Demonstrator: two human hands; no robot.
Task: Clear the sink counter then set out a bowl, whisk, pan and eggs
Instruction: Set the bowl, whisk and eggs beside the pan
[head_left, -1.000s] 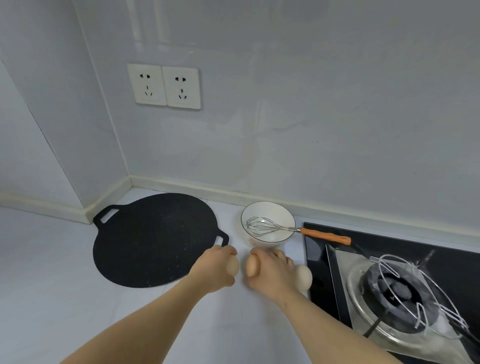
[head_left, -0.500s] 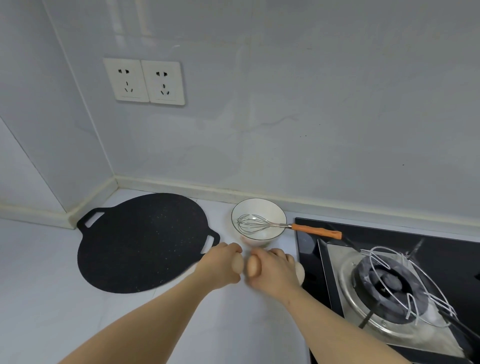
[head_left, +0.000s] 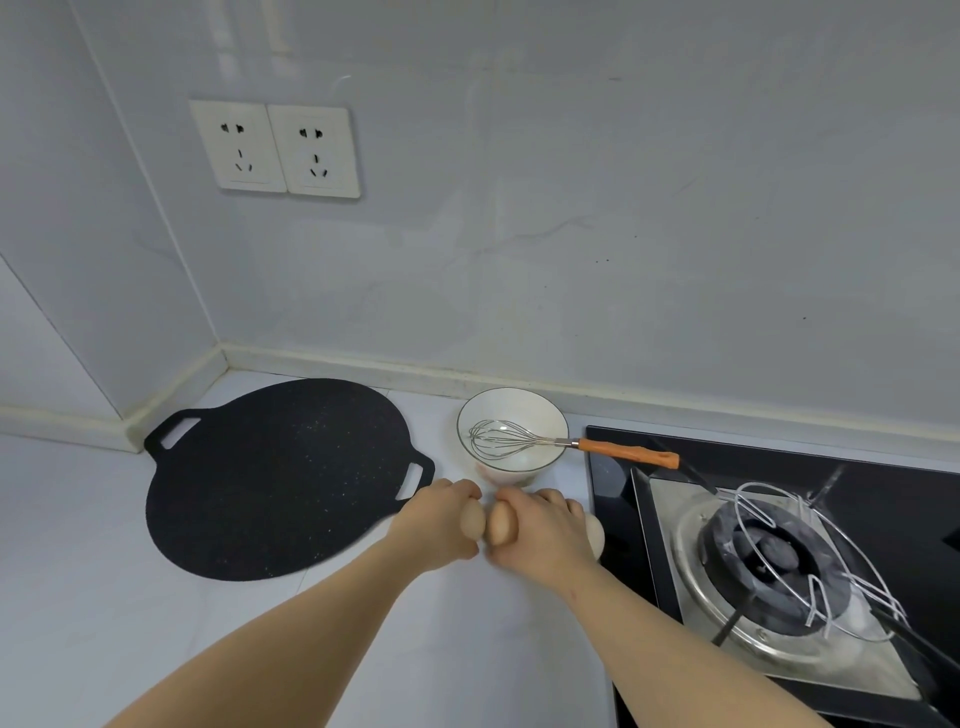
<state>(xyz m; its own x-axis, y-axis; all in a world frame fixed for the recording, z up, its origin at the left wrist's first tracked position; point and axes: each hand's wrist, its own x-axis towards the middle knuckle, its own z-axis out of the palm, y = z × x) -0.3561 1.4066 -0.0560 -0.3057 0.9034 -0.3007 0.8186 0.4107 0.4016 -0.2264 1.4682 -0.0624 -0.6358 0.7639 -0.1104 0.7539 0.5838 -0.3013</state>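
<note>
Eggs are the job now, and they sit low over the counter (head_left: 104, 597) just in front of the bowl (head_left: 511, 431); working left to right, the black pan (head_left: 275, 478) lies flat and clear of you; your left hand (head_left: 436, 525) curls round a pale egg (head_left: 471, 521); your right hand (head_left: 540, 535) cups a browner egg (head_left: 503, 524), and another pale egg (head_left: 596, 535) peeps out at its far side; thin shells, smooth, light, likely to roll, so cradle them round the middle, never squeeze; the whisk (head_left: 524, 441) rests in the bowl; whether the eggs touch the counter is hidden under your palms.
</note>
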